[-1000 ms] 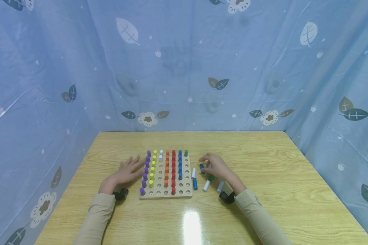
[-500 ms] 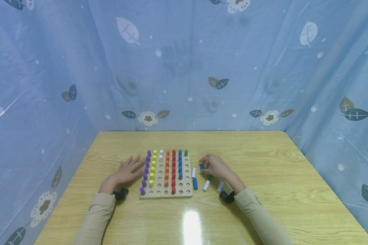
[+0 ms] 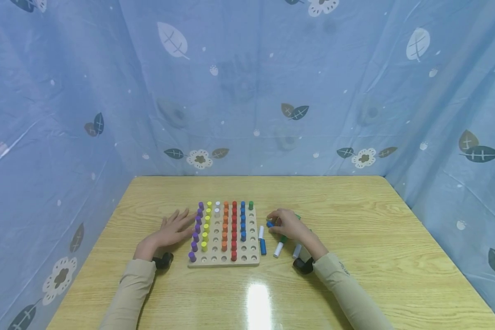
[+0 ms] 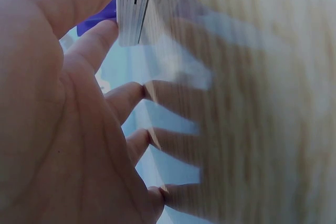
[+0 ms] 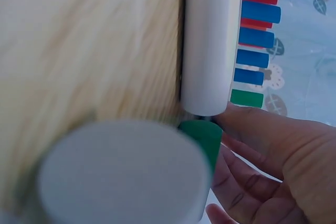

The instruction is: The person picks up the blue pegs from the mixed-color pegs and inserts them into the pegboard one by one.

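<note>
A wooden pegboard [image 3: 214, 264] carries upright pegs in columns of purple, yellow, white, orange, red and blue, with one green peg [image 3: 250, 206] at its far right corner. My left hand [image 3: 169, 233] lies at the board's left side, fingers spread; thumb and index finger meet the board edge [image 4: 134, 9] in the left wrist view. Right of the board, my right hand [image 3: 290, 227] pinches a blue peg [image 3: 270, 224] between thumb and fingers, low over the table. The right wrist view hides that peg behind a white peg [image 5: 210, 40] and a green peg [image 5: 207, 137].
Between board and right hand lie a loose white peg [image 3: 261, 232] and a blue peg [image 3: 263, 247]. Another white peg [image 3: 278, 250] touches a green one [image 3: 283, 239]. A further pale peg [image 3: 297, 250] lies beneath the right wrist. A blue curtain [image 3: 247, 91] surrounds the table [image 3: 396, 256].
The blue peg at my right fingertips has shifted slightly left and tipped in the pinch. A green peg now shows behind the right hand. My left hand has stayed in place.
</note>
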Demonstrator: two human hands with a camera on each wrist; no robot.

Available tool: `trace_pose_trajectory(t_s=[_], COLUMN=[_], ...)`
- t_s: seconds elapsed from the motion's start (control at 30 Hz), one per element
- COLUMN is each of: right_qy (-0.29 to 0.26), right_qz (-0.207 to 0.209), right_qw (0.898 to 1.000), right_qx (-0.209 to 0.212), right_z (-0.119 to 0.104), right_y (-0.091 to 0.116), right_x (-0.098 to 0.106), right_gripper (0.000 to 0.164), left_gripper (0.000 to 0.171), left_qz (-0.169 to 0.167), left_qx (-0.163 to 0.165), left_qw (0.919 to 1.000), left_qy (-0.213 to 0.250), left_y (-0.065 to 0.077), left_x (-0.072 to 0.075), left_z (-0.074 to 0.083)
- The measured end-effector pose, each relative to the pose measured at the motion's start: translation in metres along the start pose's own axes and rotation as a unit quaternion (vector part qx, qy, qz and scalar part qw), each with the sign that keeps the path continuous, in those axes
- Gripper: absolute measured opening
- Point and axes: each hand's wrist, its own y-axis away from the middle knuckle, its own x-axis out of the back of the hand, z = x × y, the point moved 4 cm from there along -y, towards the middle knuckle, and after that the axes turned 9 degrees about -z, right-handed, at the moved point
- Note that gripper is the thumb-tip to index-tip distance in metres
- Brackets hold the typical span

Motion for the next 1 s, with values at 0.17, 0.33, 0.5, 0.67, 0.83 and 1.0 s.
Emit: trace_pose_trajectory(t_s=[0.17, 0.33, 0.5, 0.67, 0.83, 1.0], right_qy=[-0.005, -0.006, -0.004, -0.011, -0.055, -0.093], right_qz=[0.004, 0.010, 0.010, 0.010, 0.002, -0.001], right_qw=[1.000, 1.000, 1.000, 1.000, 0.998, 0.995], right_qx=[0.006, 0.005, 0.006, 0.013, 0.006, 0.023], right_z=[0.0005, 0.0006, -0.0007, -0.0013, 0.0006, 0.0005], right_y=[-0.0004, -0.0009, -0.0004, 0.0001, 0.0005, 0.0017], right_x=[-0.0004, -0.0012, -0.0006, -0.0006, -0.0002, 0.0034], right_gripper=[0.034, 0.031, 0.029, 0.027, 0.027, 0.027], left_gripper=[0.060, 0.060, 0.061, 0.061, 0.061, 0.061], left_qz=[-0.001, -0.001, -0.001, 0.000, -0.001, -0.003], left_qx=[0.000, -0.001, -0.003, -0.004, -0.002, -0.003], left_qw=[1.0000, 1.0000, 1.0000, 1.0000, 1.0000, 0.9999], left_qy=[0.001, 0.000, 0.004, 0.004, 0.006, 0.010], left_y=[0.0000, 0.0015, 0.0025, 0.0020, 0.0021, 0.0022], left_x=[0.0006, 0.0015, 0.0021, 0.0012, 0.0007, 0.0013], left_z=[0.0008, 0.0028, 0.0046, 0.0038, 0.0024, 0.0027])
